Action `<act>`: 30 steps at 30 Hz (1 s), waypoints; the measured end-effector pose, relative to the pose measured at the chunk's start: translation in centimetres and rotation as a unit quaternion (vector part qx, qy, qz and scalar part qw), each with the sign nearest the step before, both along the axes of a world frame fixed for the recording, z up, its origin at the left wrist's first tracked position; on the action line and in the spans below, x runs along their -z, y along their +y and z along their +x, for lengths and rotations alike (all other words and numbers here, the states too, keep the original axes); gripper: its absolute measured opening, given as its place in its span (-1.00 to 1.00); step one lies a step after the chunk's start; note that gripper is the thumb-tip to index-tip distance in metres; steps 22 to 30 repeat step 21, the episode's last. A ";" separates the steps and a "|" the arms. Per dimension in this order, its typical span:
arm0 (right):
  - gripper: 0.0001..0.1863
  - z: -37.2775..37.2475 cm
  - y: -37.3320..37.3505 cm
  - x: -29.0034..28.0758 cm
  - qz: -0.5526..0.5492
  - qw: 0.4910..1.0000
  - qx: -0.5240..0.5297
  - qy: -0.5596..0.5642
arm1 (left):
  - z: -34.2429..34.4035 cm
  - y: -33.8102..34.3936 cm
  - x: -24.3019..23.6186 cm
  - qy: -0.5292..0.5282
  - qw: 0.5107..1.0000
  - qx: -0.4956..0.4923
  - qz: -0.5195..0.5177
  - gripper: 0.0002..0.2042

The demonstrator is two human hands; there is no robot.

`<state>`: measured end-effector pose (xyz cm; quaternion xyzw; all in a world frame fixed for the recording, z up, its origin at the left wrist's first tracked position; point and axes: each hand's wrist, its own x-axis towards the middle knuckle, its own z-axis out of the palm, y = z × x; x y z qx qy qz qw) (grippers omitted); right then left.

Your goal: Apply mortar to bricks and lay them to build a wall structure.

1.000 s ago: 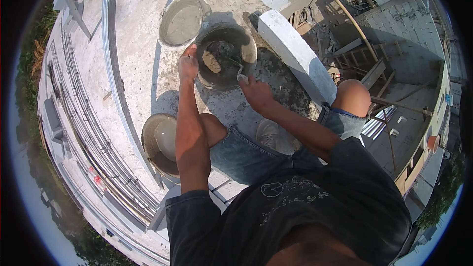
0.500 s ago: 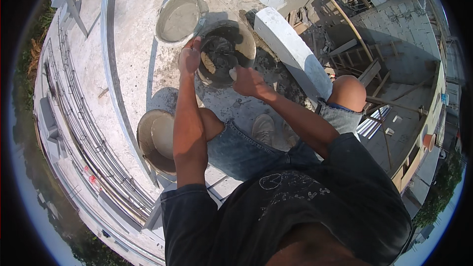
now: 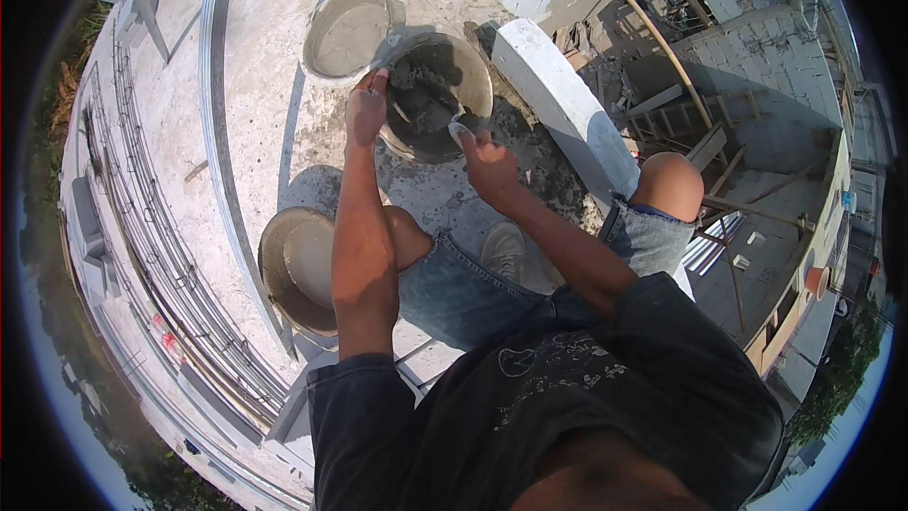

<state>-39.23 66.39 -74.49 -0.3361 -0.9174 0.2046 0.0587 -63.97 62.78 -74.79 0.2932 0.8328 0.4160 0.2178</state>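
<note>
A round bucket [image 3: 476, 85] stands in front of me with dark wet mortar [image 3: 409, 102] in it. My left hand [image 3: 366, 115] is closed on the bucket's near left rim, fingers toward the far side. My right hand [image 3: 492, 170] grips a trowel [image 3: 458, 129] by its pale handle at the near right rim. The trowel's blade reaches into the bucket, and its outline is hard to make out in the shadow. Touching the bucket at the far left is a second bucket [image 3: 352, 33] filled with smooth grey mix.
By my left knee a third bucket [image 3: 301, 270] holds pale grey liquid. A long white block [image 3: 558, 99] lies to the right, beside a drop to a lower level with timber poles [image 3: 667, 52]. On the left run a metal channel [image 3: 216, 99] and bundled rebar [image 3: 156, 227].
My right hand has shifted slightly right and toward me, and the trowel has turned with it. The mortar's surface has changed shape. My left hand stays at the rim.
</note>
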 end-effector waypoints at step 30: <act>-0.64 0.1 5.2 -5.4 0.125 0.969 -0.212 -0.004 | -1.6 -1.2 2.4 -0.073 0.997 -0.007 0.037 -0.58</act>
